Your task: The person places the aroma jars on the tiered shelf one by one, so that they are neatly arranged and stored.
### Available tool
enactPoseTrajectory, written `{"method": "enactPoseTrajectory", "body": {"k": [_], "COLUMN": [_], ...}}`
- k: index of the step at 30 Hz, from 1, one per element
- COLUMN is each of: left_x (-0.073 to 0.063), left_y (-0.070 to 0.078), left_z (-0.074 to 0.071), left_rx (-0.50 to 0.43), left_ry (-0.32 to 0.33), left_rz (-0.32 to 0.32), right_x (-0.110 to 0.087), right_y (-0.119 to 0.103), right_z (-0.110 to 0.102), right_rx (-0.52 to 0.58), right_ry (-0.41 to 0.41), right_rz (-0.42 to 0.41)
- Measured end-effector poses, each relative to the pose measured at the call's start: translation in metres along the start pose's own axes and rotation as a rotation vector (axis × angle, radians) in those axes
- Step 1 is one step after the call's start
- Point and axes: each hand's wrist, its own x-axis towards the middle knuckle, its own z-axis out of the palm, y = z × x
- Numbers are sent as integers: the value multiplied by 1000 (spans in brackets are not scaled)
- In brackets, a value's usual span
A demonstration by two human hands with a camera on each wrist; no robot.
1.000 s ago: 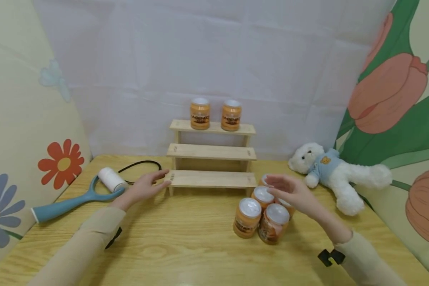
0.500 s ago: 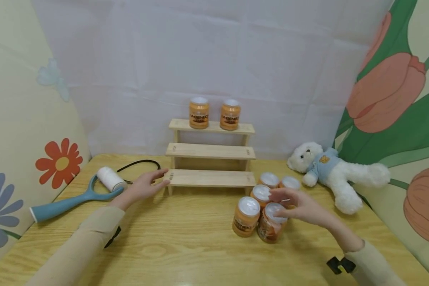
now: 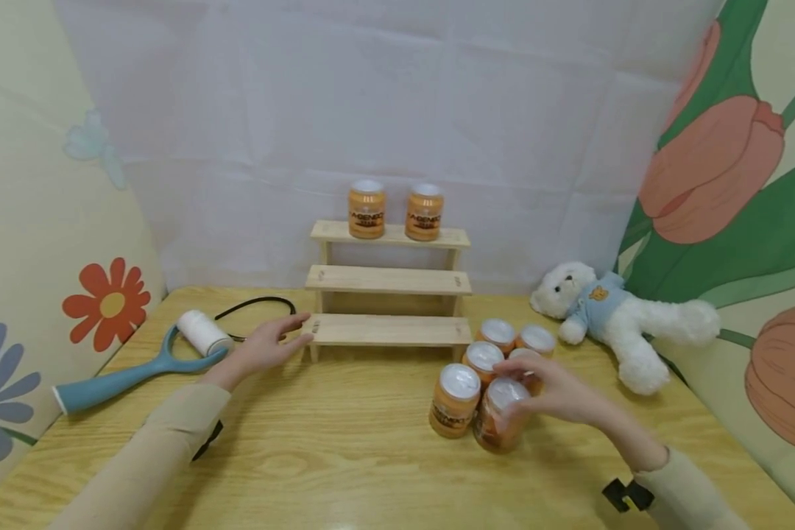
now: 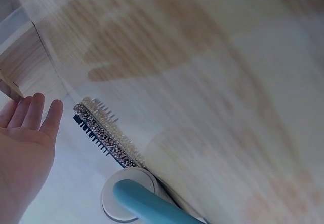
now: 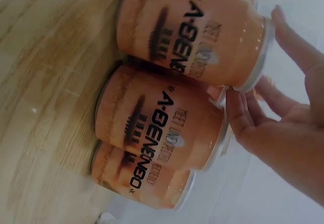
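Observation:
In the head view, my right hand (image 3: 556, 390) reaches round the lid of the nearest right orange can (image 3: 497, 427), thumb on the near side and fingers behind. The right wrist view has the thumb and fingers on opposite sides of the lid of an upright can (image 5: 192, 36) labelled A-BENENBO. Another can (image 3: 453, 405) stands at its left, with several more behind. My left hand (image 3: 271, 342), fingers extended, has its fingertips at the left end of the lowest step of a three-tier wooden shelf (image 3: 391, 331). Two cans (image 3: 367, 213) stand on its top step.
Left of the shelf lie a lint roller (image 3: 202, 333) with a blue handle (image 3: 115, 384) and a dark, toothed, glittery headband (image 4: 109, 135). A white teddy bear (image 3: 609, 309) in a blue shirt lies at the right. A pale cloth (image 3: 271, 132) hangs behind the table (image 3: 318, 449).
My right hand has come from over the back cans toward me and down round the nearest right can. The left hand stays by the shelf.

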Motion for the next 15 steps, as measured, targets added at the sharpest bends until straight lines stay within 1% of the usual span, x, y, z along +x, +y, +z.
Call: {"method": "enactPoseTrajectory", "body": {"k": [5,8,11,13,15], "left_x": [0,0,0,0,0], "left_y": [0,0,0,1,2], "left_z": [-1,-1,0,0,0], "left_rx": [7,9,7,5,2], "left_ry": [4,4,4,4,3], "left_rz": [-6,-2,-2,-7,-12], "right_x": [4,4,1,-2,-6], "right_y": [-9,-11,-10,-7,-3], "right_z": [13,17,17,14,10], "right_rx": [-116,-156,-153,-100,-11], "right_ry": [111,142,123,71,-3], "right_rz": [65,64,31,9,-2]}}
